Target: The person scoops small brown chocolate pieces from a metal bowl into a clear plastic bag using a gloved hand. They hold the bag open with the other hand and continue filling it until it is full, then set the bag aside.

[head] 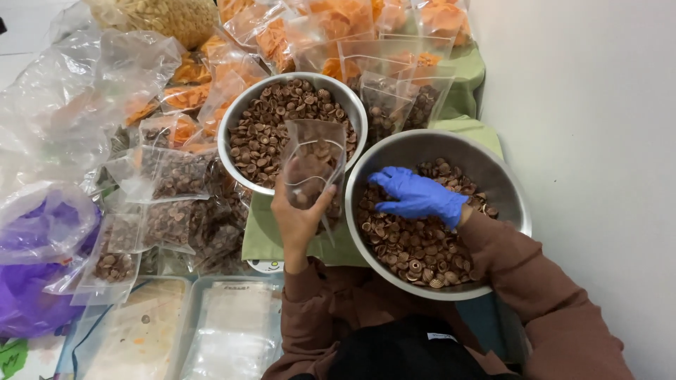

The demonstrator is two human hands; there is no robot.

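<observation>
Holding a small clear plastic bag [312, 163] upright by its lower part, the person's bare left hand [298, 218] has its thumb and fingers closed around the plastic, and a few brown ring-shaped snacks already sit in the bottom of the bag. The bag hangs between two steel bowls, just in front of the near rim of the far bowl [239, 112], which is heaped with the same brown pieces. The right hand [417, 195], in a blue glove, lies palm down inside the near bowl [507, 190] on the right, its fingers loosely spread and resting on the brown snacks [412, 250] there; I cannot tell whether it has any pieces pinched underneath. Both arms wear brown sleeves. The bowls stand on a green cloth [262, 243]. To the left, filled small bags of brown snacks [176, 176] lie in a loose pile, and farther back more clear bags hold orange chips [338, 21]. At the far left a large crumpled clear sack [63, 98] slumps over the pile, with a purple plastic bag [32, 281] near it. Along the near edge, flat stacks of empty clear bags [236, 331] lie side by side.
</observation>
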